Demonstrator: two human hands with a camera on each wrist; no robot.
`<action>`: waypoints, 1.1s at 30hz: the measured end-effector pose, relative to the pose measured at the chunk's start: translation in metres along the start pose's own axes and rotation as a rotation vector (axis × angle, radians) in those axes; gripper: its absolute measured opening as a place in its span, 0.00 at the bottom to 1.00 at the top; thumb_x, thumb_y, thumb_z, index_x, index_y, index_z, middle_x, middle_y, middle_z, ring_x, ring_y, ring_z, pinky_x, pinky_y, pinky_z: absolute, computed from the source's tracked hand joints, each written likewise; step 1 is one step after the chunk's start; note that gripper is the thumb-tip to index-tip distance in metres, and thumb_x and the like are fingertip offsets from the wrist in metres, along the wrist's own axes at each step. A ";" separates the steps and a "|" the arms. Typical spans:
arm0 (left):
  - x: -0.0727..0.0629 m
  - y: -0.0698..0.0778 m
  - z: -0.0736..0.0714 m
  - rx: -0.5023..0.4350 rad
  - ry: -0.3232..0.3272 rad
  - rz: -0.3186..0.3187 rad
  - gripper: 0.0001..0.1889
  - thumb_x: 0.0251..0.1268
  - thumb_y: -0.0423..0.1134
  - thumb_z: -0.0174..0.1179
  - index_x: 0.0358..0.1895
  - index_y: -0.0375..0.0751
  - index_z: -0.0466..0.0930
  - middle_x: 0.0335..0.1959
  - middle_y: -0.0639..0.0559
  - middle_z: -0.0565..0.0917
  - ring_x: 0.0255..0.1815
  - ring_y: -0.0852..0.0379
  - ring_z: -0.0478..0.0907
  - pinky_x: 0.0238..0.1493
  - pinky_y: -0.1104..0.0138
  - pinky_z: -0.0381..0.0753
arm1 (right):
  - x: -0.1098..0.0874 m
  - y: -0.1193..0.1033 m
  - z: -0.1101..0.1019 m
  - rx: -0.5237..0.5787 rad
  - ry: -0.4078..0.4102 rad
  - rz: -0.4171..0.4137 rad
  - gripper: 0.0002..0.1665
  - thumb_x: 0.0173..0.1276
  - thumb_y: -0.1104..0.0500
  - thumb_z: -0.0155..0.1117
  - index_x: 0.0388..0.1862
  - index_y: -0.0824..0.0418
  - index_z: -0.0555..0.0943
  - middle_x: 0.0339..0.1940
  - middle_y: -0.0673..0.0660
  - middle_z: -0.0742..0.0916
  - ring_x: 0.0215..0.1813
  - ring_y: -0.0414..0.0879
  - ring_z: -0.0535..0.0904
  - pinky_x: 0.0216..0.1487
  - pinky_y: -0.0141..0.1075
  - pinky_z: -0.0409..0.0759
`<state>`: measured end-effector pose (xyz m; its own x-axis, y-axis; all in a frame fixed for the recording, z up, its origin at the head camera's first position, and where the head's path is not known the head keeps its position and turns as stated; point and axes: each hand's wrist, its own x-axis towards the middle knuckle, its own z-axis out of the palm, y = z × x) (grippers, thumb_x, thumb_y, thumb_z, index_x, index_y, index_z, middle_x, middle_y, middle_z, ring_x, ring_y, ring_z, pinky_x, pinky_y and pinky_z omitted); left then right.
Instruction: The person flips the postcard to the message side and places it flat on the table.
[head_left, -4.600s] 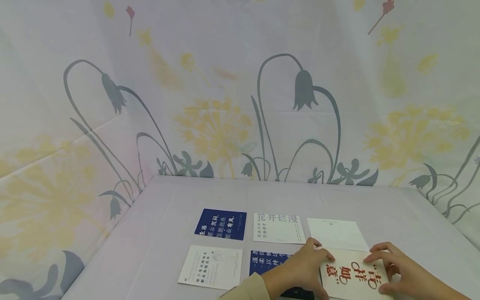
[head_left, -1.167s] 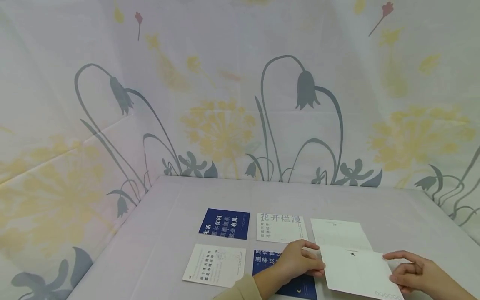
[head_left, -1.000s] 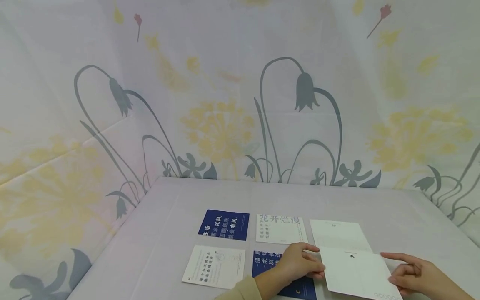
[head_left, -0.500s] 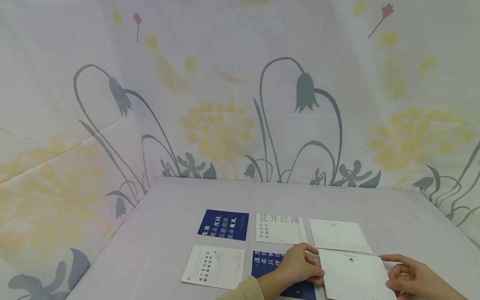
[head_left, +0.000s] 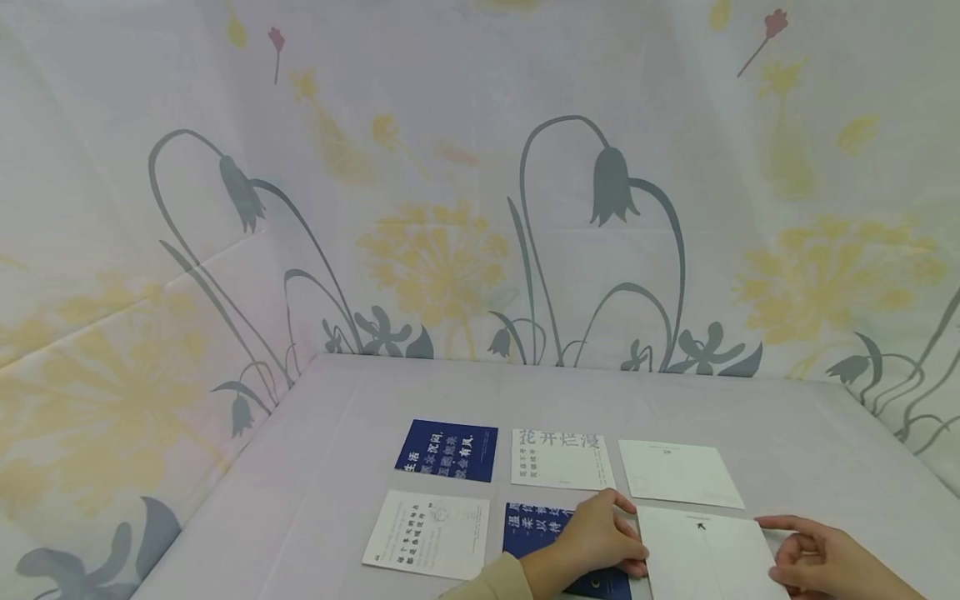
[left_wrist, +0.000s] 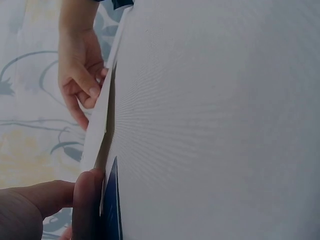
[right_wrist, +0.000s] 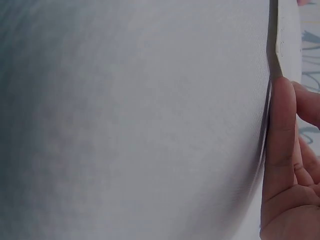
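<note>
A white postcard [head_left: 708, 554] with a small dark mark near its far edge lies between my two hands at the lower right. My left hand [head_left: 592, 533] holds its left edge. The right hand [head_left: 821, 558] holds its right edge, index finger stretched toward the far corner. Seen from the left wrist, the postcard [left_wrist: 101, 117] stands slightly off the cloth, with a shadow beneath. In the right wrist view, my thumb [right_wrist: 282, 135] meets the card's edge. Partly under my left forearm lies a blue postcard [head_left: 525, 533] with white characters.
Behind the held postcard lies another white one [head_left: 678, 473]. A white card with grey characters [head_left: 562, 458], a dark blue card [head_left: 450, 450] and a white printed card [head_left: 427, 533] lie to the left. A flower-patterned cloth [head_left: 450, 208] rises behind the table [head_left: 420, 383].
Red characters showed earlier on the card between my hands; now a nearly blank white side faces up. Over the last second it has come toward me, leaving a gap from the card behind.
</note>
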<state>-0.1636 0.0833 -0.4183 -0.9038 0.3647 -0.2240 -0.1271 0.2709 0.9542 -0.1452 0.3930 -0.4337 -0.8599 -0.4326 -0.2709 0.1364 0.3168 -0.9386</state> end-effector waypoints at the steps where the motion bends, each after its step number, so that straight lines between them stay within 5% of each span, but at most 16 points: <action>1: 0.000 0.000 0.000 0.004 0.001 -0.001 0.18 0.47 0.21 0.66 0.39 0.42 0.73 0.20 0.54 0.78 0.18 0.50 0.82 0.19 0.67 0.81 | 0.000 -0.001 0.001 -0.037 0.017 0.013 0.34 0.67 0.63 0.58 0.59 0.85 0.56 0.29 0.56 0.79 0.26 0.43 0.76 0.27 0.35 0.78; 2: 0.000 0.000 0.001 0.008 0.002 -0.002 0.18 0.47 0.21 0.66 0.39 0.42 0.73 0.20 0.54 0.78 0.18 0.51 0.82 0.19 0.67 0.80 | -0.001 -0.001 0.002 -0.073 0.028 0.021 0.38 0.67 0.62 0.58 0.59 0.87 0.50 0.28 0.56 0.79 0.25 0.43 0.76 0.27 0.35 0.78; 10: 0.000 0.001 0.002 0.031 -0.008 0.000 0.18 0.47 0.22 0.66 0.39 0.41 0.73 0.20 0.54 0.78 0.18 0.51 0.82 0.18 0.68 0.80 | 0.000 -0.004 0.006 -0.241 0.092 0.057 0.41 0.65 0.59 0.62 0.58 0.89 0.54 0.26 0.55 0.78 0.23 0.42 0.73 0.25 0.34 0.76; 23: 0.004 0.001 0.002 0.072 -0.004 -0.032 0.20 0.46 0.23 0.68 0.42 0.42 0.72 0.20 0.53 0.77 0.17 0.52 0.81 0.19 0.67 0.80 | 0.002 -0.003 0.007 -0.288 0.131 0.086 0.44 0.62 0.55 0.66 0.58 0.87 0.56 0.25 0.53 0.77 0.23 0.41 0.71 0.25 0.32 0.74; 33: 0.003 0.003 -0.002 -0.018 -0.056 -0.061 0.20 0.47 0.22 0.67 0.43 0.42 0.73 0.22 0.49 0.78 0.21 0.48 0.82 0.20 0.66 0.81 | 0.004 -0.007 0.013 -0.325 0.178 0.100 0.45 0.60 0.55 0.67 0.59 0.86 0.56 0.24 0.53 0.76 0.22 0.41 0.70 0.24 0.32 0.73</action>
<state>-0.1677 0.0835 -0.4155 -0.8699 0.3978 -0.2916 -0.1888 0.2777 0.9419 -0.1438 0.3781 -0.4307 -0.9260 -0.2422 -0.2895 0.0852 0.6131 -0.7854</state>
